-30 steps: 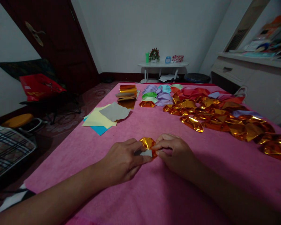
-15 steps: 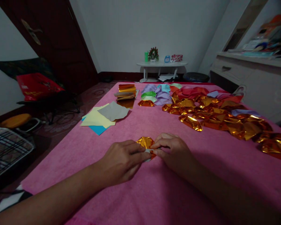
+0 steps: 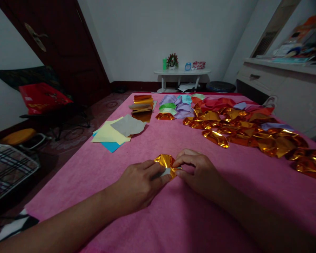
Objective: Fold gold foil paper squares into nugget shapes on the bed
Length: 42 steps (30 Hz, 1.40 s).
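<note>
A small piece of gold foil paper (image 3: 165, 161), partly folded with its pale grey back showing, lies on the pink cloth (image 3: 158, 218) between my hands. My left hand (image 3: 140, 182) grips its left and near side with thumb and fingers. At its right edge, my right hand (image 3: 196, 167) pinches a corner. Many folded gold foil pieces (image 3: 252, 135) spread over the right side of the cloth. Folded purple paper (image 3: 183, 110) and green paper (image 3: 168, 105) sit at the far middle.
Flat yellow sheets (image 3: 107, 131), a grey sheet (image 3: 129, 125) and a blue sheet (image 3: 112, 146) lie at left, near a stack of gold paper (image 3: 142, 103). Beyond stands a white table (image 3: 181, 72); a red bag (image 3: 43, 98) rests on a chair at left.
My left thumb and fingers have shifted slightly on the foil, and more gold shows at its near side. My right fingertips have moved a little right at the edge.
</note>
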Motion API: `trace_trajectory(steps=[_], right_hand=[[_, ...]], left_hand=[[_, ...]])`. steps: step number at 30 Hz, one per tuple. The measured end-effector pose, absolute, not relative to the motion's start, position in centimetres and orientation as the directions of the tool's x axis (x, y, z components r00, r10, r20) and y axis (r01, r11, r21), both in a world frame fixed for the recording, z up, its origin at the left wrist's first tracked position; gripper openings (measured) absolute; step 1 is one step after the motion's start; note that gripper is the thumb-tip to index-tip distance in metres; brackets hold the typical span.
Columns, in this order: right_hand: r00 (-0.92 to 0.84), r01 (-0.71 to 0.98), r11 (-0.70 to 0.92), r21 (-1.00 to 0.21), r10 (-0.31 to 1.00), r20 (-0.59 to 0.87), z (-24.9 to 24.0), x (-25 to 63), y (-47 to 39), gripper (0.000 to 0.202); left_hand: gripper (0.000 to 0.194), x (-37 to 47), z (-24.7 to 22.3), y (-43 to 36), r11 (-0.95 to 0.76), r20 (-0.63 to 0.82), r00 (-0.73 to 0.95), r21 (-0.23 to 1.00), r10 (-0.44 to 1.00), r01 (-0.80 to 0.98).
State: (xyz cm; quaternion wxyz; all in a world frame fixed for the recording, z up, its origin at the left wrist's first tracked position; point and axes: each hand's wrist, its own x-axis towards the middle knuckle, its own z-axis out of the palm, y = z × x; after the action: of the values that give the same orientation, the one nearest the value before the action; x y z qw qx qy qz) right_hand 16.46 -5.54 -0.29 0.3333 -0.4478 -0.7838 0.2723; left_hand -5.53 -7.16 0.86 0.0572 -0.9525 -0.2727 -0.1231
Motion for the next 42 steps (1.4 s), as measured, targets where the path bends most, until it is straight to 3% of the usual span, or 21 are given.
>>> trace_trajectory(steps=[9, 20, 27, 34, 42], right_hand=[[-0.328, 0.551, 0.409, -0.728, 0.908, 0.262, -0.4, 16.2, -5.5, 0.009], [-0.316, 0.547, 0.295, -0.784, 0.939, 0.133, 0.4, 16.9, -5.4, 0.023], [-0.317, 0.583, 0.332, -0.742, 0.933, 0.169, 1.0, 17.1, -5.7, 0.029], [-0.191, 0.551, 0.292, -0.782, 0.956, 0.223, 0.2, 17.3, -5.6, 0.010], [-0.237, 0.673, 0.301, -0.676, 0.953, 0.188, -0.2, 17.4, -5.2, 0.010]], left_hand=[[0.041, -5.0, 1.0, -7.3, -0.823, 0.185, 0.820, -0.083, 0.542, 0.562], [0.044, -4.9, 1.3, -7.4, -0.812, 0.153, 0.812, -0.080, 0.563, 0.578], [0.044, -4.8, 1.4, -7.4, -0.818, 0.184, 0.816, -0.086, 0.548, 0.569], [0.045, -4.7, 1.2, -7.2, -0.831, 0.169, 0.834, -0.105, 0.526, 0.546], [0.044, -4.7, 1.2, -7.3, -0.841, 0.176, 0.846, -0.123, 0.504, 0.527]])
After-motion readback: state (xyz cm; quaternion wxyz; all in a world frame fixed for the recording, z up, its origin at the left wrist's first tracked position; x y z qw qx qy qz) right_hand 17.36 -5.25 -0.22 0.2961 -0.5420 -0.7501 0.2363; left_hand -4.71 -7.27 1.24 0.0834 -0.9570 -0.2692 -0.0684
